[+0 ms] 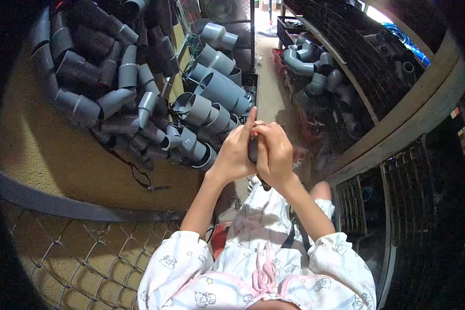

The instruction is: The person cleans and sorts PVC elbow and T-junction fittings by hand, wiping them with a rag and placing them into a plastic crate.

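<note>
Both hands meet in front of my body at the middle of the head view. My left hand [233, 156] is closed around a dark, rounded object [252, 151], with one finger pointing up. Pressed against it from the other side, my right hand [276, 152] has its fingers bent in a pinch near the top. A small red bit [254, 133] shows between the fingertips of the right hand. Most of the dark object is covered by the hands, so its kind cannot be made out.
Grey pipe fittings [219, 93] are piled on the left, beside a yellowish wall [31, 160]. Wire mesh [88, 258] fills the lower left. Crates of grey elbows [299, 62] line the right, under a shelf with blue hose [405, 41]. A narrow aisle [267, 77] runs ahead.
</note>
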The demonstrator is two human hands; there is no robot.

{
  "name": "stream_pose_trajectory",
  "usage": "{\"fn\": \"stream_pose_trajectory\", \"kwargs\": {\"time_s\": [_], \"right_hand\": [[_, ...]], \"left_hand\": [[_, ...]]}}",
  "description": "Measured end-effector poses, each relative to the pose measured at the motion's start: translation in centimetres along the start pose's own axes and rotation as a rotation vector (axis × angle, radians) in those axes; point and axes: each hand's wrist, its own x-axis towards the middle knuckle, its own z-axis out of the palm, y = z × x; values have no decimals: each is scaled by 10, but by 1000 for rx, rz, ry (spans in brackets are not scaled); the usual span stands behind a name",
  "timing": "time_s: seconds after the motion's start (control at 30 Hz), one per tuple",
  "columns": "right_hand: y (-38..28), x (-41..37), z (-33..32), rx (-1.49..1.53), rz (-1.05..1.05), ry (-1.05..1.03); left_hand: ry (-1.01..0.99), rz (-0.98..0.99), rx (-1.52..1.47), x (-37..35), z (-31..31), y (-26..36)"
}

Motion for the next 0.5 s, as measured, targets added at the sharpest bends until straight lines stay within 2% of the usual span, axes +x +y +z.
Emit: {"fn": "stream_pose_trajectory", "kwargs": {"time_s": [0.17,0.23,0.33,0.43,0.5], "right_hand": [[-4,8,-7,56,123,-89],[0,9,-7,89,159,-99],[10,10,-16,150,287,-52],[50,-8,-34,142,430,69],[78,-26,-55,164,631,156]], "left_hand": [[-62,55,68,-5,1,-3],[-85,7,59,-6,-1,-1],[-78,-44,25,-5,4,-1],[-160,-151,-217,0,16,-12],[-127,-239,-315,5,32,-24]]}}
